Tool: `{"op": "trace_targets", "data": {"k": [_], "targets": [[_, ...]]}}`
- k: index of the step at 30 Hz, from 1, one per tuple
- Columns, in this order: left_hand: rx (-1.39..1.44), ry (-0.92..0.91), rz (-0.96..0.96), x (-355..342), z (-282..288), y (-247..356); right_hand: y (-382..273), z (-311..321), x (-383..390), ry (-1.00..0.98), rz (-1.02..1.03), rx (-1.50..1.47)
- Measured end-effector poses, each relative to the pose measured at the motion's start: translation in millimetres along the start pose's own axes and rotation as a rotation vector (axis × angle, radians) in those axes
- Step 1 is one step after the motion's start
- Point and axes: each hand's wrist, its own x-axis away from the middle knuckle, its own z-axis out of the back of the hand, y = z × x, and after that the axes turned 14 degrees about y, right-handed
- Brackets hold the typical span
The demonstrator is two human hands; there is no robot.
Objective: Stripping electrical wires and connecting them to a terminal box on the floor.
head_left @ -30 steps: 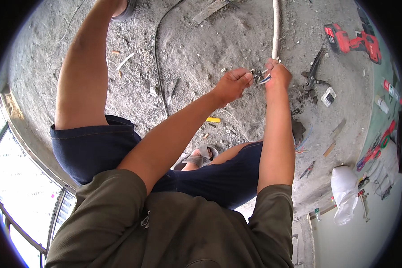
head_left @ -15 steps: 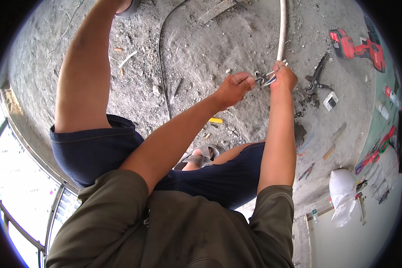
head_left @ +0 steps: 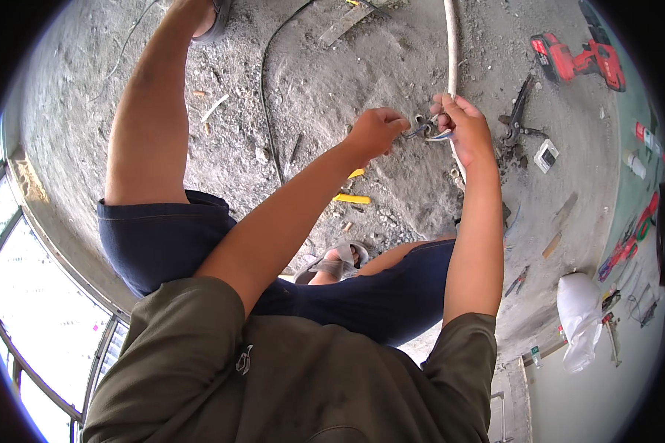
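Observation:
My left hand [head_left: 377, 131] is closed, its fingertips pinching what looks like a dark wire [head_left: 415, 131] beside small fittings [head_left: 424, 124] too small to make out. To its right, my right hand [head_left: 462, 125] grips white-and-blue wires [head_left: 440, 136] against a long white conduit [head_left: 452, 52], which runs up to the top edge. The conduit also shows below that hand, partly behind my forearm. A yellow strip [head_left: 353, 198] lies on the rough floor below my hands.
At the right lie a red cordless drill [head_left: 578, 63], black pliers [head_left: 516, 118], a white square plate [head_left: 545, 156], small pliers [head_left: 516, 280], a white sack [head_left: 578, 316] and assorted tools [head_left: 628, 247]. A black cable [head_left: 268, 88] crosses the floor. My bare leg [head_left: 146, 125] stretches left, beside the window side [head_left: 29, 273].
Both hands have shifted slightly up, the left one also leftward. My right hand has turned, with its thumb higher, and more conduit now shows below it. The whole view has moved a little.

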Motion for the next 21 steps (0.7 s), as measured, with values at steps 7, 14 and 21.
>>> {"op": "trace_targets", "data": {"k": [7, 14, 21], "targets": [[-0.07, -0.29, 0.118, -13.6, -1.7, 13.6, -0.3, -1.4, 31.9, 0.148, 0.224, 0.299], [-0.015, -0.243, 0.188, -13.3, 9.4, 10.2, 31.3, -39.1, 114.4, 0.179, 0.958, 0.938], [-0.204, -0.372, 0.045, -19.1, 20.7, 15.5, 138.6, -98.1, 109.1, -0.225, 1.412, 1.355]]}}
